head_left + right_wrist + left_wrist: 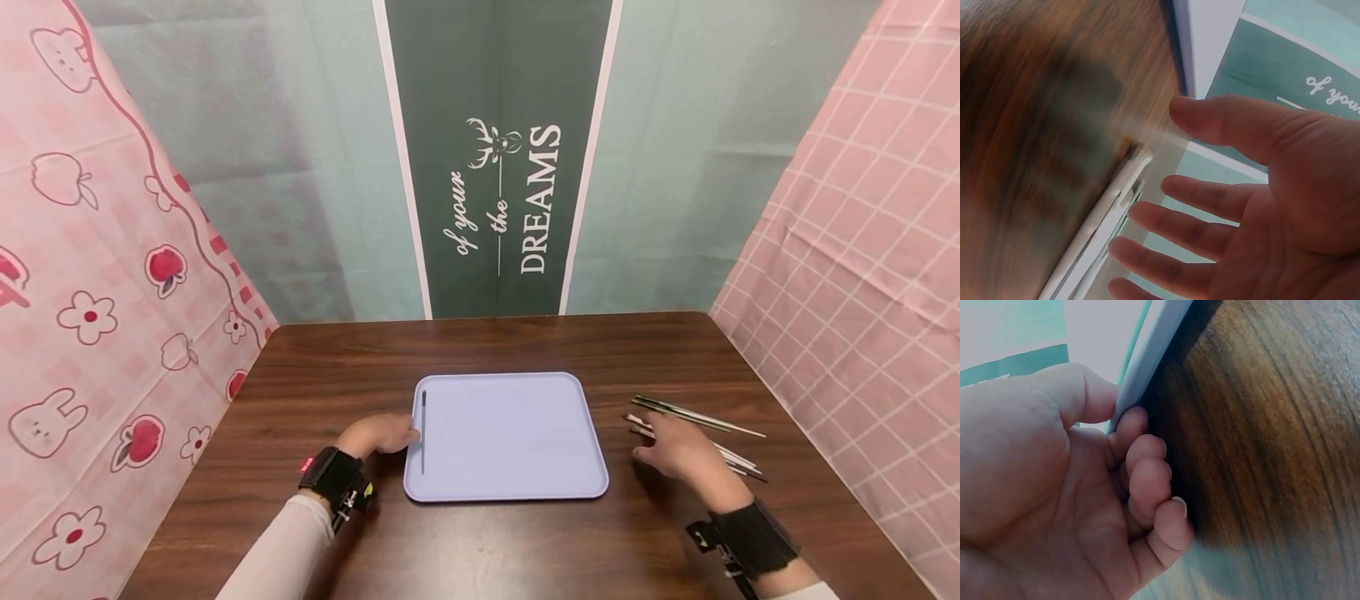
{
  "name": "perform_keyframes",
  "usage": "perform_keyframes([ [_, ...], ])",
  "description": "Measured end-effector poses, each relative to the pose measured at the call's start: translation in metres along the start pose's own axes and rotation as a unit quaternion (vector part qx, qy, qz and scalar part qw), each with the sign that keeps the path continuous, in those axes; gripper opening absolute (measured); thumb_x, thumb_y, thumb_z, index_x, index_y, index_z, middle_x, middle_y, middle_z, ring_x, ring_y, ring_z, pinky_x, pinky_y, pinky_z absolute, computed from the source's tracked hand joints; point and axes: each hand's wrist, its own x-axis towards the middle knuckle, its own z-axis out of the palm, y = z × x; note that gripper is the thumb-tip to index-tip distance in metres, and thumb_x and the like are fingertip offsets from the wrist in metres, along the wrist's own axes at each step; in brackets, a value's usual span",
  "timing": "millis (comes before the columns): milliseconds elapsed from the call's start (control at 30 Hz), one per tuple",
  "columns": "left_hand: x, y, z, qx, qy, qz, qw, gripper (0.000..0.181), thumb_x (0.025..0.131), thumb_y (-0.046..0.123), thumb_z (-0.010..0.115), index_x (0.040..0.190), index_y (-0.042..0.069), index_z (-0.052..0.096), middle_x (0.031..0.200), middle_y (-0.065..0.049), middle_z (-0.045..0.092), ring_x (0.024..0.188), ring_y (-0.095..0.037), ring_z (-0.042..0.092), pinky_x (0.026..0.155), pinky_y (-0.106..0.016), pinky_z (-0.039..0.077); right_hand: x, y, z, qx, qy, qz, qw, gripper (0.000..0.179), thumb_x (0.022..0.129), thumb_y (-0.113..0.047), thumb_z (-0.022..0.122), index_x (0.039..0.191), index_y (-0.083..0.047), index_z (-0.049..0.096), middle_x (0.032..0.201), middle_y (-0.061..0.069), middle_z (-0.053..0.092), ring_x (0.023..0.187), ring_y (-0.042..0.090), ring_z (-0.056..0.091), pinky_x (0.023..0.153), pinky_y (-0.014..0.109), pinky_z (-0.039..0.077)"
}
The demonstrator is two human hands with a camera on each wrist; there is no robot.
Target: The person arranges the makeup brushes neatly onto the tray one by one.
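Note:
A lavender tray (510,442) lies on the table, and one thin grey paintbrush (423,433) rests along its left side. My left hand (384,433) pinches the tray's left rim; in the left wrist view the thumb is on top and the curled fingers are against the outside and underside. To the right of the tray, my right hand (678,450) is over a loose group of slim paintbrushes (738,458), partly hiding them. The right wrist view has its fingers (1191,228) spread and relaxed, with some brushes (1100,219) beside them and nothing gripped.
The dark wooden table (480,542) reaches back to a green curtain (495,75) with white lettering. Pink patterned cloths hang at the left (112,333) and right (862,292). A black strap with a small camera (337,479) is worn on each wrist.

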Motion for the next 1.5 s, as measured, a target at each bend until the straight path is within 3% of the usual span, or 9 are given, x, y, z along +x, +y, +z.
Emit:
perform_keyframes([
  [900,-0.002,0.002,-0.001,-0.003,-0.002,0.005,1.0,0.013,0.097,0.015,0.05,0.09,0.005,0.057,0.079,-0.007,0.052,0.075,-0.022,0.05,0.074,-0.038,0.043,-0.006,0.033,0.005,-0.022,0.003,-0.004,0.9997,0.047,0.086,-0.021,0.075,0.115,0.012,0.059,0.113,0.037,0.06,0.108,0.057,0.056,0.09,0.06,0.046],
  [1167,-0.001,0.001,0.0,0.0,0.002,0.013,0.9999,0.015,0.096,0.015,0.049,0.084,0.007,0.055,0.076,-0.005,0.049,0.072,-0.02,0.048,0.071,-0.036,0.042,-0.003,0.037,0.008,-0.037,0.024,-0.018,0.9988,0.021,0.083,-0.01,0.072,0.098,0.004,0.064,0.093,0.022,0.064,0.09,0.043,0.063,0.078,0.053,0.05],
  [1367,0.0,0.001,0.001,0.004,0.005,0.013,0.9999,0.016,0.097,0.015,0.049,0.084,0.007,0.055,0.074,-0.004,0.046,0.073,-0.02,0.048,0.073,-0.036,0.042,0.0,0.038,0.007,-0.038,0.024,-0.008,0.999,0.01,0.082,-0.004,0.064,0.092,-0.002,0.064,0.089,0.016,0.061,0.082,0.032,0.061,0.071,0.048,0.05],
  [1500,-0.001,0.001,0.0,-0.003,0.001,0.005,1.0,0.016,0.098,0.016,0.05,0.088,0.007,0.057,0.075,-0.005,0.047,0.074,-0.021,0.049,0.074,-0.037,0.042,0.001,0.039,0.009,-0.042,0.031,-0.006,0.9986,0.006,0.081,-0.002,0.063,0.086,-0.005,0.063,0.086,0.015,0.055,0.08,0.032,0.058,0.07,0.048,0.049],
])
